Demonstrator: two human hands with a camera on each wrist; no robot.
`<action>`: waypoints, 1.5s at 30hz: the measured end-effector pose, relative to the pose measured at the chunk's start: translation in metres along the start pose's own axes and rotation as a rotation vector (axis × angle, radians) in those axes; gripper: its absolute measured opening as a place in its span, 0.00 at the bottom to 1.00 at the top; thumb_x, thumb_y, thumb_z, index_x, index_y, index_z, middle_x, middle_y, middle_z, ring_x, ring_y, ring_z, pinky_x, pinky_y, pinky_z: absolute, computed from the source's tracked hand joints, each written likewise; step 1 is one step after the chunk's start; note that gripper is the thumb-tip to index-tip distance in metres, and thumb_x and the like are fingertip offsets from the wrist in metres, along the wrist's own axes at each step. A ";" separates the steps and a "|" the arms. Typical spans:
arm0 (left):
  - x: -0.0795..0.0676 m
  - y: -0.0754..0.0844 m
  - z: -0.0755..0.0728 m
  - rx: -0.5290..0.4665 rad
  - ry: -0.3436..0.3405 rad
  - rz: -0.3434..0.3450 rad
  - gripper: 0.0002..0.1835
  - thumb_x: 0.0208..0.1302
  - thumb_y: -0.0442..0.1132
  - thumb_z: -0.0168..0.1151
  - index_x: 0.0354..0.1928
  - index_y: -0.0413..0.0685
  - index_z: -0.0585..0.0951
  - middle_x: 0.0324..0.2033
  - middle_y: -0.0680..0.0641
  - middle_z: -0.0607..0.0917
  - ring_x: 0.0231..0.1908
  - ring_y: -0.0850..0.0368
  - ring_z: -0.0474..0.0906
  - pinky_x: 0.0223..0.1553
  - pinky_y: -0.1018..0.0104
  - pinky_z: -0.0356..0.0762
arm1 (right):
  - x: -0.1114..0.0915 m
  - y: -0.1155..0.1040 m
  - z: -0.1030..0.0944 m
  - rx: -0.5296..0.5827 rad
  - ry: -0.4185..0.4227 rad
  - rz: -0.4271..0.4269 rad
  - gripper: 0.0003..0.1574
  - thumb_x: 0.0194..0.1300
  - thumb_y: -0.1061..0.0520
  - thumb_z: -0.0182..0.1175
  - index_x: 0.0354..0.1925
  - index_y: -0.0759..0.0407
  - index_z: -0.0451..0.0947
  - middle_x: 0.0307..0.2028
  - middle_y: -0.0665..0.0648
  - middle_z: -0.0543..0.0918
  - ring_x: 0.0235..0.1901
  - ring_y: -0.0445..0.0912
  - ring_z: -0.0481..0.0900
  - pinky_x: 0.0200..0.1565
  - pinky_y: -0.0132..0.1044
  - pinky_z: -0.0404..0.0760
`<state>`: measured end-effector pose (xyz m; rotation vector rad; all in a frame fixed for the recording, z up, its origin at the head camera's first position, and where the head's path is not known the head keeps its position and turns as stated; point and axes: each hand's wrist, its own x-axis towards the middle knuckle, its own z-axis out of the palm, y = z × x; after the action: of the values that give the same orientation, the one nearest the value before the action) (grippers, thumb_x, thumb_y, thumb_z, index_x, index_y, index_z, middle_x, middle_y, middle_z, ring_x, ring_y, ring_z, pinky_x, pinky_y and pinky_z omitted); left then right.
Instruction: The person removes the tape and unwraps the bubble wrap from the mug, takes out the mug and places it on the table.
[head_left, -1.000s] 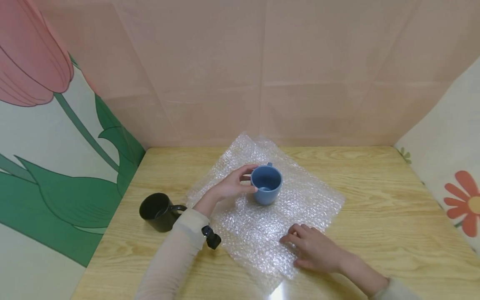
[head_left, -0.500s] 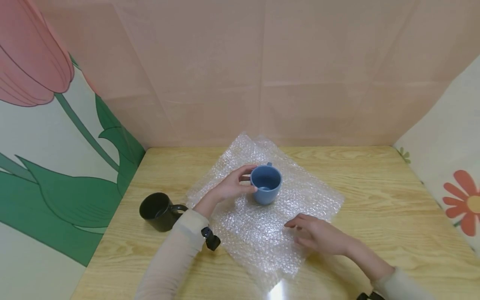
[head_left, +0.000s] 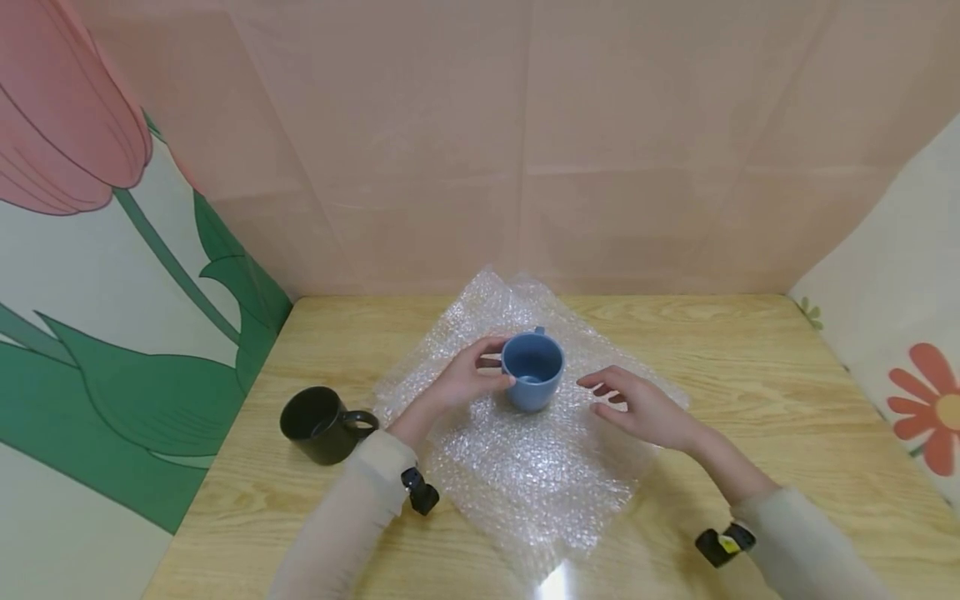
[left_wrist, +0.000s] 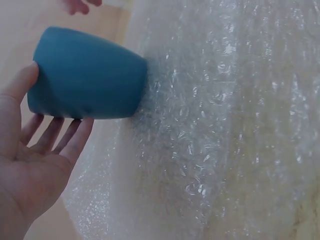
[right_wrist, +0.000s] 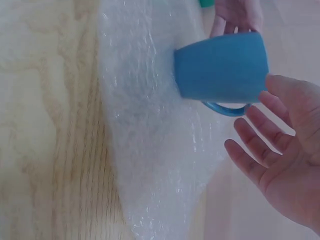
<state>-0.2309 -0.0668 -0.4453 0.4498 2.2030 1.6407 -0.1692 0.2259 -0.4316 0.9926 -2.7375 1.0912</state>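
Note:
A blue mug [head_left: 533, 377] stands upright on a sheet of bubble wrap [head_left: 517, 475], its handle pointing to the far side in the head view. My left hand [head_left: 470, 375] holds the mug's left side near the rim, with thumb and fingers spread around it. The left wrist view shows the thumb on one side of the mug [left_wrist: 89, 75] and the fingertips on another. To the right of the mug is my right hand [head_left: 645, 407], above the bubble wrap, its fingers loosely bent and holding nothing. Its fingers point toward the mug and its handle [right_wrist: 227, 110] in the right wrist view.
A black mug [head_left: 318, 427] stands on the wooden table [head_left: 765, 400] at the left, its handle near the left sleeve [head_left: 352, 508]. A pinkish backdrop [head_left: 517, 142] rises behind the table. Flower-printed panels stand at both sides.
My right hand has lifted off the near part of the bubble wrap and moved forward toward the blue mug's right side. The left hand and both mugs have hardly moved.

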 end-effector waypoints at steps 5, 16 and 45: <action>-0.003 -0.003 0.002 -0.018 0.027 -0.004 0.33 0.52 0.44 0.69 0.61 0.61 0.67 0.59 0.55 0.71 0.57 0.52 0.70 0.50 0.63 0.77 | 0.009 0.006 0.003 0.072 0.029 0.046 0.26 0.61 0.63 0.59 0.57 0.66 0.67 0.52 0.64 0.75 0.46 0.60 0.77 0.42 0.50 0.81; -0.009 -0.012 0.012 -0.058 0.089 -0.035 0.37 0.49 0.42 0.71 0.62 0.60 0.67 0.59 0.53 0.71 0.57 0.52 0.70 0.51 0.61 0.76 | 0.030 0.011 0.023 0.171 0.077 0.138 0.41 0.58 0.66 0.61 0.66 0.66 0.55 0.57 0.70 0.69 0.51 0.65 0.74 0.46 0.55 0.78; -0.010 -0.015 0.027 -0.064 0.164 0.064 0.36 0.51 0.38 0.70 0.63 0.54 0.66 0.56 0.43 0.72 0.53 0.47 0.75 0.47 0.65 0.78 | 0.042 0.013 0.044 0.336 0.049 0.217 0.42 0.60 0.63 0.60 0.68 0.59 0.53 0.59 0.68 0.67 0.53 0.62 0.73 0.50 0.48 0.78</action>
<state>-0.2101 -0.0530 -0.4661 0.3844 2.2655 1.8360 -0.2011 0.1819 -0.4620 0.6897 -2.7274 1.6273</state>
